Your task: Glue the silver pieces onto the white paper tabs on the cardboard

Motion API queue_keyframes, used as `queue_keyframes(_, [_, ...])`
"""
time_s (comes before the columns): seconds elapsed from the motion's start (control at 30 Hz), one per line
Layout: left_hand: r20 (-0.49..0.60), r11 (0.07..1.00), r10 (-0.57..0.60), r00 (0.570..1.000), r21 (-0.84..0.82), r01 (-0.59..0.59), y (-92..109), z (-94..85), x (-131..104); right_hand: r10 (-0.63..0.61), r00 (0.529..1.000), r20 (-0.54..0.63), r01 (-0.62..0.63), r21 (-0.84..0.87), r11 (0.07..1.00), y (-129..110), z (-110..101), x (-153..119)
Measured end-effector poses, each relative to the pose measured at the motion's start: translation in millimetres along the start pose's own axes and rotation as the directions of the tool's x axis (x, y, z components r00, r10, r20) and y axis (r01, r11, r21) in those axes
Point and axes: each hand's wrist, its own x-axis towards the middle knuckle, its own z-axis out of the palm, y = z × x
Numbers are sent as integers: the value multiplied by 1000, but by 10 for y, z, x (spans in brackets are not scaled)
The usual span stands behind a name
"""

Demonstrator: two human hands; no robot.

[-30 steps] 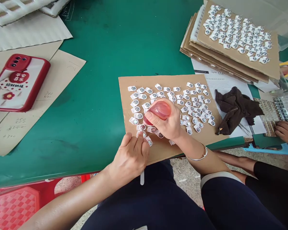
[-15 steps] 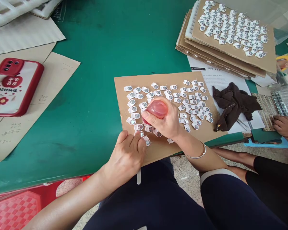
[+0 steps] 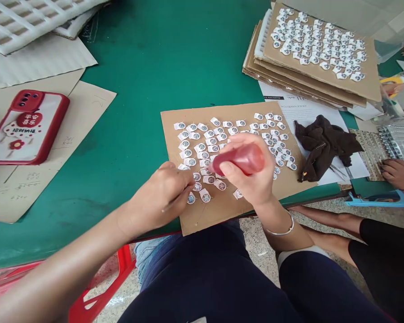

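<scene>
My right hand (image 3: 259, 179) is wrapped around a translucent red squeeze bulb (image 3: 244, 159), its narrow end pointing left and down over a brown cardboard sheet (image 3: 218, 213). Between the closed fingers of my left hand (image 3: 164, 193) is a slim metal tool (image 3: 175, 199); its tip is hidden. That hand is at the sheet's left edge, close to a few small white tags with round metallic-looking centres (image 3: 204, 195). Many such tags lie in rough rows on the sheet, some covered by my hands.
Top right is a cardboard stack (image 3: 309, 85) topped with more tags. Dark brown cloth (image 3: 323, 143) lies on printed paper (image 3: 343, 134). A red-edged phone (image 3: 27, 128) rests on paper at left, below a white grid tray (image 3: 37, 22). Another person's hand (image 3: 400, 174) is at far right.
My right hand has moved right with the red bulb, which now lies more sideways. My left hand has shifted left and turned, and the slim tool now angles across its fingers. The view has shifted slightly.
</scene>
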Motion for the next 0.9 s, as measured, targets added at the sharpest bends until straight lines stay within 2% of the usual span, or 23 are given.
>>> queue_keyframes(0.07, [78, 993, -74, 994, -84, 81, -80, -85, 70, 20, 995, -97, -17, 24, 1000, 24, -1, -155])
queue_keyframes(0.17, [196, 957, -194, 961, -177, 229, -177, -148, 136, -10, 979, -206, 1, -44, 999, 121, 57, -382])
queue_keyframes(0.27, [194, 936, -244, 950, -208, 283, -235, -147, 143, -84, 975, -204, 61, -117, 991, 203, 116, -497])
queue_keyframes(0.57, [140, 935, -222, 965, -250, 251, -286, -95, 74, -115, 982, -153, 96, -124, 988, 236, 146, -464])
queue_keyframes(0.9, [160, 942, -168, 973, -265, 206, -304, -28, 50, -109, 983, -147, 93, -108, 990, 233, 155, -461])
